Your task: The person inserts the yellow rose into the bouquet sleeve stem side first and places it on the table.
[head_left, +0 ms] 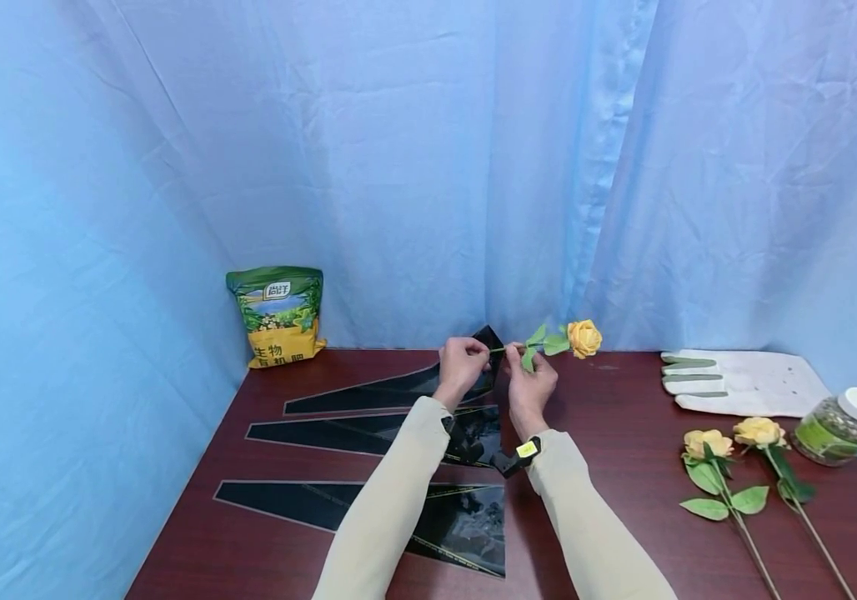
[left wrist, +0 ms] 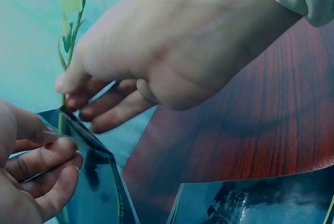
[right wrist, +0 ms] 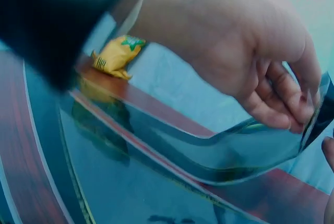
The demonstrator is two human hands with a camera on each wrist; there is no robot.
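A yellow artificial rose (head_left: 584, 339) lies nearly level in the head view, its bloom to the right and green leaves along the stem. My right hand (head_left: 530, 385) pinches the stem just below the leaves. With thumb and fingers, my left hand (head_left: 463, 365) pinches the mouth of a black-bordered clear flower sleeve (head_left: 368, 393); its wide end is raised off the table. In the left wrist view the stem (left wrist: 61, 125) passes down into the sleeve mouth, between the left hand (left wrist: 39, 169) and the right hand (left wrist: 172, 51). The stem's lower end is hidden.
Two more flat sleeves (head_left: 308, 433) (head_left: 286, 498) lie nearer me, partly under my left forearm. At right are two yellow roses (head_left: 708, 445) (head_left: 759, 432), a jar with a white lid (head_left: 841, 427) and a white-and-grey glove (head_left: 751, 383). A green-and-yellow fertilizer bag (head_left: 278, 317) stands back left.
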